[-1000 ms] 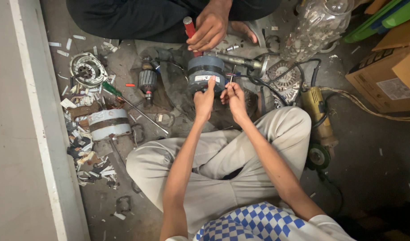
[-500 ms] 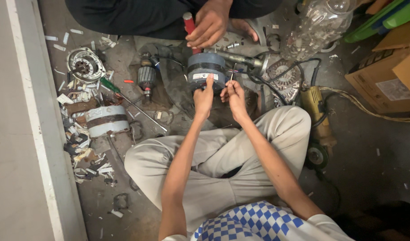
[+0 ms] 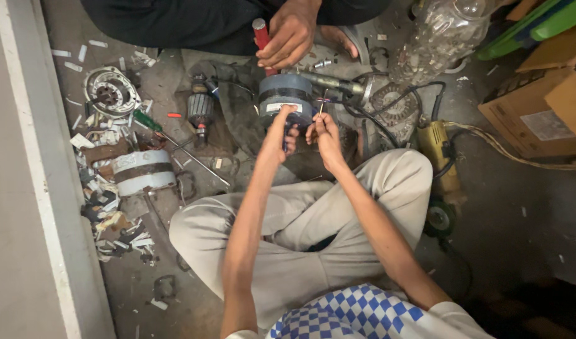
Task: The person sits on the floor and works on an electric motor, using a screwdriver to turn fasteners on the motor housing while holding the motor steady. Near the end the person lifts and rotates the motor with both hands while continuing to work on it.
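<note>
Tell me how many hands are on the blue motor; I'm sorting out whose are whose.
3. The person's left hand grips its near side, their right hand pinches thin wires beside the blue motor, and a co-worker's hand holds a red-handled tool above. Others may be hidden.

place: floor-level motor repair workshop | signs: blue electric motor point(image 3: 285, 97), loose armature point(image 3: 200, 110), stator point(image 3: 112, 92), angle grinder point(image 3: 440, 164), scrap-strewn concrete floor point(image 3: 526, 213)

The left hand point(image 3: 280, 133) covers the near face of the round grey motor point(image 3: 285, 95); its fingertips are hidden against the housing; whether the right hand point(image 3: 322, 133) pinches the thin wire at its 12 o'clock is too small to tell; the co-worker's hand point(image 3: 292, 34) hides most of the red-handled tool point(image 3: 260, 32); the co-worker's body is cut off at the top edge.
</note>
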`<action>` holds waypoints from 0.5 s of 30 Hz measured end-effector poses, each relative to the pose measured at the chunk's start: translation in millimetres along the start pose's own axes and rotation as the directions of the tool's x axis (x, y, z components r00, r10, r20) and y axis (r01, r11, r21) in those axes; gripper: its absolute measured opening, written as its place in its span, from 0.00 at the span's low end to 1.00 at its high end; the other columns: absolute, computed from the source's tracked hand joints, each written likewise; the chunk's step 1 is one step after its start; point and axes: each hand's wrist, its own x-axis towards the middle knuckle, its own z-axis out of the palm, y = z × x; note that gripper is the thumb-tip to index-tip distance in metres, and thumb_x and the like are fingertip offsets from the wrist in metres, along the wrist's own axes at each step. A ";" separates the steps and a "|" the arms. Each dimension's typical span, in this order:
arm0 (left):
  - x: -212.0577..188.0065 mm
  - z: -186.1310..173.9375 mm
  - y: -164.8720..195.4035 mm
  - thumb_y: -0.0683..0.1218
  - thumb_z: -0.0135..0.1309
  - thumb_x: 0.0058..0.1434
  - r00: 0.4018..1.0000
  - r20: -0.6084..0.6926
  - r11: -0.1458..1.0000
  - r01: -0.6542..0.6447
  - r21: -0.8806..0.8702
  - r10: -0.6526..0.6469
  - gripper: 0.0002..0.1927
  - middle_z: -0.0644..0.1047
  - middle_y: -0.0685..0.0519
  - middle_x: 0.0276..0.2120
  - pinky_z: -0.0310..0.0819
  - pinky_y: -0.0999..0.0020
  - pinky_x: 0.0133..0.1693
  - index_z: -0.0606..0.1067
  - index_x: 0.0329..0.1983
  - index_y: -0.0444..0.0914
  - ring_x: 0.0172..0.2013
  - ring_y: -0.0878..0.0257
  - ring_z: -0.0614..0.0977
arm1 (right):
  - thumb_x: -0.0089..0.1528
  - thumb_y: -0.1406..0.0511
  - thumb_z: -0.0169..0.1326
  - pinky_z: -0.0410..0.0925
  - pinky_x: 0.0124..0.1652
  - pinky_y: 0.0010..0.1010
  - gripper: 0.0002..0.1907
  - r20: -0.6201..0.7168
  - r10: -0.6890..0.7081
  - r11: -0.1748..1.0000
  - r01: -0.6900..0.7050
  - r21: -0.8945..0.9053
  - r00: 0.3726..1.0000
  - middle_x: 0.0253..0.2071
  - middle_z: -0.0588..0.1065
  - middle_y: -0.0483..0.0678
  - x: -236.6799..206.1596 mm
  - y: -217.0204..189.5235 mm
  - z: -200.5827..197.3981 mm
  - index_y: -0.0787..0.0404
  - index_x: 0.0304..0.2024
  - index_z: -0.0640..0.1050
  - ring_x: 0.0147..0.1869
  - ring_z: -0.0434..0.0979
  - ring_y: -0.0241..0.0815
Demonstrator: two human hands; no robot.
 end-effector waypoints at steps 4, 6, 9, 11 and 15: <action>-5.8 22.6 -16.3 0.68 0.69 0.46 0.902 -0.203 0.924 -0.380 0.050 0.382 0.25 0.69 0.66 0.18 0.55 0.73 0.17 0.72 0.23 0.48 0.16 0.74 0.66 | 0.75 0.62 0.40 0.69 0.33 0.26 0.08 -0.008 0.026 1.000 -0.026 0.018 1.000 0.29 0.73 0.44 0.0 -0.1 -0.2 0.57 0.46 0.69 0.31 0.72 0.34; -8.6 24.6 -18.8 0.67 0.69 0.46 0.892 -0.210 0.913 -0.407 0.017 0.401 0.23 0.69 0.66 0.17 0.54 0.72 0.17 0.71 0.21 0.49 0.14 0.74 0.66 | 0.76 0.61 0.39 0.69 0.33 0.26 0.08 -0.015 0.016 1.000 -0.016 0.024 1.000 0.29 0.72 0.44 -0.6 0.5 -0.4 0.56 0.46 0.69 0.30 0.72 0.34; -10.1 26.3 -18.4 0.68 0.67 0.48 0.934 -0.251 0.966 -0.256 0.026 0.254 0.31 0.59 0.63 0.13 0.46 0.70 0.14 0.62 0.15 0.47 0.11 0.70 0.58 | 0.76 0.61 0.39 0.68 0.33 0.26 0.09 -0.027 -0.005 1.000 0.006 0.022 1.000 0.28 0.71 0.44 0.1 -0.3 -2.1 0.56 0.46 0.69 0.30 0.72 0.34; -9.7 29.4 -18.9 0.67 0.67 0.49 0.921 -0.266 0.953 -0.302 -0.026 0.285 0.30 0.62 0.61 0.15 0.48 0.69 0.15 0.65 0.18 0.45 0.12 0.69 0.60 | 0.76 0.60 0.38 0.68 0.33 0.25 0.09 -0.031 0.007 0.999 -0.006 0.032 1.000 0.28 0.73 0.44 0.8 -1.1 -2.4 0.56 0.46 0.69 0.30 0.72 0.34; -10.7 32.5 -21.3 0.64 0.67 0.49 0.842 -0.269 0.881 -0.470 0.060 0.468 0.26 0.74 0.59 0.23 0.61 0.70 0.23 0.80 0.29 0.37 0.21 0.70 0.70 | 0.75 0.60 0.39 0.69 0.32 0.26 0.09 -0.056 0.069 0.997 -0.068 0.029 0.996 0.29 0.73 0.44 1.5 -3.0 -0.5 0.56 0.44 0.68 0.30 0.73 0.34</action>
